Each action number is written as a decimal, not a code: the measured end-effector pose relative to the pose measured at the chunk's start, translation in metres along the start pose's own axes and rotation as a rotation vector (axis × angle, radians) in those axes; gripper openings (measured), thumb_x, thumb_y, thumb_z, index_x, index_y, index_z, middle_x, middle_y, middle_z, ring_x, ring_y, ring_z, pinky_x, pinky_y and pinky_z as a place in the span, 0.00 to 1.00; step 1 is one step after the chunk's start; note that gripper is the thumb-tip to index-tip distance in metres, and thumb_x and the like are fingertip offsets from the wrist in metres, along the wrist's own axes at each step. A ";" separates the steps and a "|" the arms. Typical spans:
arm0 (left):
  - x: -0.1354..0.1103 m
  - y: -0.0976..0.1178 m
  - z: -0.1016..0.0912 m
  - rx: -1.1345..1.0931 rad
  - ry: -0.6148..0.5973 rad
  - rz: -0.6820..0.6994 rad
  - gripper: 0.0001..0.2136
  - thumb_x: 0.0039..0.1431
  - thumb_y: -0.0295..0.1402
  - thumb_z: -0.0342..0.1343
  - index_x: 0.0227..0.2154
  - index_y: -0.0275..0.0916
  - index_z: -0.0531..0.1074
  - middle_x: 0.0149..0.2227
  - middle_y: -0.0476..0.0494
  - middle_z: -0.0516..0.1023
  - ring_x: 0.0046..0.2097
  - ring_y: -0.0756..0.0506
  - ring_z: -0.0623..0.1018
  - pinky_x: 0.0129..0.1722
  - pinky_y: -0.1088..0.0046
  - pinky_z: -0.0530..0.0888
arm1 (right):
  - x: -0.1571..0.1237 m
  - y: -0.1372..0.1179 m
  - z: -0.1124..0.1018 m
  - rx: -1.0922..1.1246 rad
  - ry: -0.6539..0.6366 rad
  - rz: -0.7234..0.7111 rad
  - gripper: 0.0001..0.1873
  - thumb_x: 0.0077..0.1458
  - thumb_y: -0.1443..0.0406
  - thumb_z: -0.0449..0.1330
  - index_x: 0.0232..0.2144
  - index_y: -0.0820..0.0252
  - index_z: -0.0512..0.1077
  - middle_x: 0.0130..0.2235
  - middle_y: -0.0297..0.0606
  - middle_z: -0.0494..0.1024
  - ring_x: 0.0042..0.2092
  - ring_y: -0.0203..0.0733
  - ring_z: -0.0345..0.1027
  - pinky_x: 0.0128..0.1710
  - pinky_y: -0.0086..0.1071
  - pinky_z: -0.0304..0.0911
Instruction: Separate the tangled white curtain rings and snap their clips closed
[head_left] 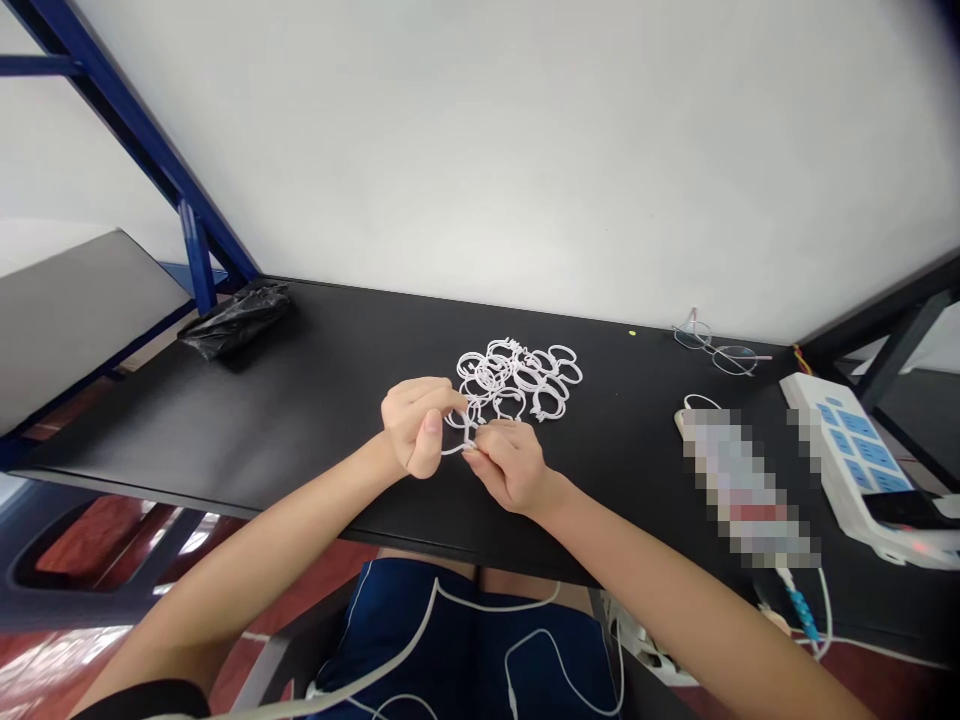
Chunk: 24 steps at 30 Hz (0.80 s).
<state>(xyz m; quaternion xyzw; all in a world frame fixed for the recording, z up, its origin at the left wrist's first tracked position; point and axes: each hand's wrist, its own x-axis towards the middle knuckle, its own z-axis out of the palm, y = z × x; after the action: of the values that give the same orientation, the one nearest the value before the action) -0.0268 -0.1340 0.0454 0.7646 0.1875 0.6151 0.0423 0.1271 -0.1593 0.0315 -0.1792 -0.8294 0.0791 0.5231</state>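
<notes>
Cord (467, 432) spans left hand (420, 425) to right hand (511, 464); each grip pinches it.

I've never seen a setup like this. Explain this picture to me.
There is no machine here: a person works with two bare hands. The one picture comes from a camera worn on their head, looking forward and down, so the forearms reach in from below. On the black table lie a pile of white loops, a black plastic bag, glasses and a power strip. The right hand pinches a white strand. The left hand is right beside it; whether it grips the strand too is unclear.
</notes>
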 end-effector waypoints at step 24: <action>-0.009 -0.025 -0.001 0.124 -0.033 -0.110 0.24 0.68 0.38 0.34 0.21 0.38 0.69 0.15 0.48 0.66 0.18 0.51 0.65 0.20 0.74 0.62 | -0.007 0.010 0.007 -0.007 0.041 0.062 0.21 0.64 0.63 0.47 0.19 0.54 0.49 0.17 0.27 0.52 0.19 0.34 0.47 0.20 0.31 0.49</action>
<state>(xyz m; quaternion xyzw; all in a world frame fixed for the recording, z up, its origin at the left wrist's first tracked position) -0.0352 -0.1145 0.0297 0.7645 0.2665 0.5862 0.0317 0.1262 -0.1522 0.0190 -0.2083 -0.8128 0.0885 0.5367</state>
